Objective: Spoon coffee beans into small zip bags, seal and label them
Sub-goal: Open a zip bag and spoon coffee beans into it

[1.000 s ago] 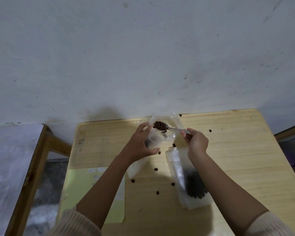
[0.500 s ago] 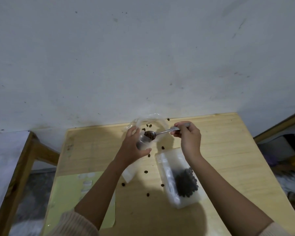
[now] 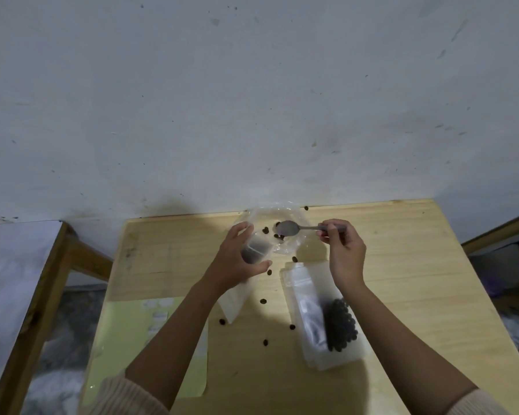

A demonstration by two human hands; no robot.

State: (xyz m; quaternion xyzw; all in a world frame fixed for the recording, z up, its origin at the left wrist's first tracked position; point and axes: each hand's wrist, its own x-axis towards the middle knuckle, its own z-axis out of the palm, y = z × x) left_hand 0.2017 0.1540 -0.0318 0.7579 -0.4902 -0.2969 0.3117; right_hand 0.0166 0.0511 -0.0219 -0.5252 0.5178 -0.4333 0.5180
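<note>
Left grip curls around a small zip bag holding coffee beans; right grip pinches a metal spoon.

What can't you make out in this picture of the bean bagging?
Head view only:
- Labels on the label sheet: print too small and blurred; the left forearm covers part.
- Fill of the small zip bag: the left hand wraps it.
- Seal of the filled bag: zip too small to judge.
</note>
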